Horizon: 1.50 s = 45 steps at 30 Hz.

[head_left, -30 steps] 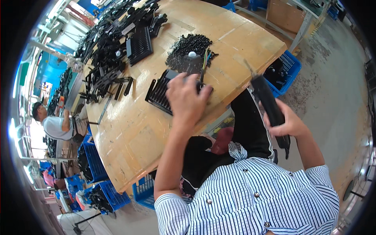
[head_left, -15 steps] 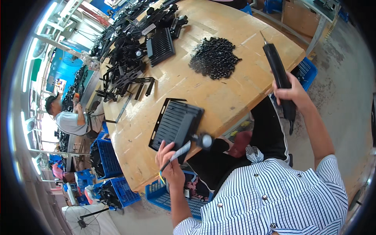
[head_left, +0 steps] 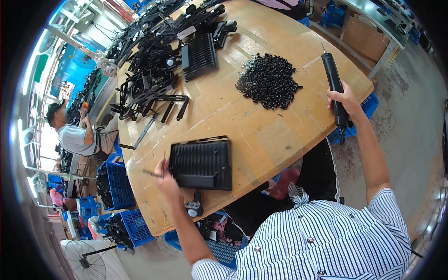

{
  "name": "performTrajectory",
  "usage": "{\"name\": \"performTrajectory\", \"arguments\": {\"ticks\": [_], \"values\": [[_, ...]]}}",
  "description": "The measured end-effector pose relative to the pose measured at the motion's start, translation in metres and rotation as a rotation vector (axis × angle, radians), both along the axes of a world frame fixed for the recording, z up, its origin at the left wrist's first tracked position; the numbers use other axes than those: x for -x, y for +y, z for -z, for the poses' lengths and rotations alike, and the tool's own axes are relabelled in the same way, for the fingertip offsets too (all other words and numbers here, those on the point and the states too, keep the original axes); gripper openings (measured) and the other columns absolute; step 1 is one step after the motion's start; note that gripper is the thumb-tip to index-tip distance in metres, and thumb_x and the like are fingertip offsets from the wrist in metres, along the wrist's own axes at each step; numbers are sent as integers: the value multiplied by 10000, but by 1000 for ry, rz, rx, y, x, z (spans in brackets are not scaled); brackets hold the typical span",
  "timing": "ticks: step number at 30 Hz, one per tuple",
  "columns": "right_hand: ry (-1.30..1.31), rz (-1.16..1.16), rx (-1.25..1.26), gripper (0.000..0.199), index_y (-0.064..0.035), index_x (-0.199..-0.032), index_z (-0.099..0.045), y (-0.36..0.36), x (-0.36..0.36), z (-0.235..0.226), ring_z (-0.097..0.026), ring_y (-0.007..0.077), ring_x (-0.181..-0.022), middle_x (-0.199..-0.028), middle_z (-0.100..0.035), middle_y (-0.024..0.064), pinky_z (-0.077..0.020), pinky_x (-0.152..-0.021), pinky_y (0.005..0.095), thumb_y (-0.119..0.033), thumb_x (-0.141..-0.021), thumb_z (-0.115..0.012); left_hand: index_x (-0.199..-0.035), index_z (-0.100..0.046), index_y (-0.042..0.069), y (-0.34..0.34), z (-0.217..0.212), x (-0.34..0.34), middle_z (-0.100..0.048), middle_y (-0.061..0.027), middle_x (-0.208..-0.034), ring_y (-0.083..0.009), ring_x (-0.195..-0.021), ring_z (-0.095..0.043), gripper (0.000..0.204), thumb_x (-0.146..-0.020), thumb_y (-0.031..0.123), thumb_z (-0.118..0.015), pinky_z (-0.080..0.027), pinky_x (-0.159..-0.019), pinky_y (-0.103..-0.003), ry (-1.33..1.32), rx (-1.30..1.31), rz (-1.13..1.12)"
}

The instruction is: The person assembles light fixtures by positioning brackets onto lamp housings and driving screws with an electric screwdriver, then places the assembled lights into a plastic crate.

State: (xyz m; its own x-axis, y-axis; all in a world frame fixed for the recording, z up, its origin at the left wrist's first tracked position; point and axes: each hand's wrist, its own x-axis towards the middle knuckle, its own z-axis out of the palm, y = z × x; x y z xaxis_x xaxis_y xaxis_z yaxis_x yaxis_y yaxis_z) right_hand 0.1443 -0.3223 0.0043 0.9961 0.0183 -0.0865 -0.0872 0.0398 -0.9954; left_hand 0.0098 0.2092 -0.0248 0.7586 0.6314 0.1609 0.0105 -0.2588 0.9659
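My right hand (head_left: 346,99), raised off the table's right edge, is wrapped round a black electric screwdriver (head_left: 333,77) whose thin bit points up and away. A black finned floodlight (head_left: 200,161) lies at the near part of the table, with its bracket along the far side. On its near side sits a small sensor head (head_left: 194,208) with a white dome. My left hand (head_left: 167,181) closes on the floodlight's left edge, and a short dark cable end (head_left: 151,173) sticks out past the fingers. Blur hides the exact grip.
A heap of small black screws (head_left: 268,81) lies mid-table (head_left: 242,135). Black brackets (head_left: 149,84) and another floodlight (head_left: 199,57) are piled at far left. Blue crates (head_left: 135,228) stand around the table. A person (head_left: 77,135) works at left, beyond a fan (head_left: 84,262).
The floodlight has turned and moved left and nearer, with my left hand now at its left edge. My right hand still holds the screwdriver, slightly farther right. The view has shifted a little.
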Motion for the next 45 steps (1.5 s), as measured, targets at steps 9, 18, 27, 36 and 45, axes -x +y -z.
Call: {"name": "performTrajectory", "arguments": {"ticks": [9, 18, 27, 36, 45], "values": [[-28, 15, -79, 367, -30, -1017, -450, 6, -1, 1, -594, 138, -599, -724, -555, 63, -540, -550, 282, -180, -792, -699, -1167, -546, -32, -45, -44, -105, -635, -149, -1111, -212, -1068, -583, 270, -924, 59, -469, -432, -932, -303, 214, -195, 591], [-65, 42, -80, 328, -14, -993, -461, -16, -4, -5, -598, 149, -596, -726, -565, 69, -541, -571, 296, -183, -814, -678, -986, -652, 6, -203, -116, -129, -635, -226, -925, -378, -880, -605, 210, -860, 155, -574, -468, -788, -427, 237, -1085, 560], [-74, -8, -213, 359, 18, -1033, -441, -8, 11, 28, -615, 177, -598, -756, -568, 87, -544, -569, 336, -81, -789, -684, -797, -661, 5, -190, 1, -227, -634, -222, -800, -400, -814, -605, 154, -824, 103, -546, -466, -747, -487, 121, -1031, 535], [-78, 14, -219, 417, 1, -1053, -426, -14, 1, 1, -616, 174, -601, -769, -545, 69, -555, -588, 329, -146, -773, -698, -748, -660, -56, -200, -12, -243, -613, -278, -769, -423, -786, -613, 122, -745, -13, -546, -488, -712, -477, 153, -1120, 475], [-80, 27, -190, 449, -3, -1061, -428, -11, 2, 5, -606, 169, -590, -736, -554, 71, -547, -576, 327, -180, -766, -717, -762, -688, -15, -216, -24, -235, -649, -232, -864, -385, -839, -639, 174, -767, -14, -514, -525, -751, -434, 314, -1187, 392]]}}
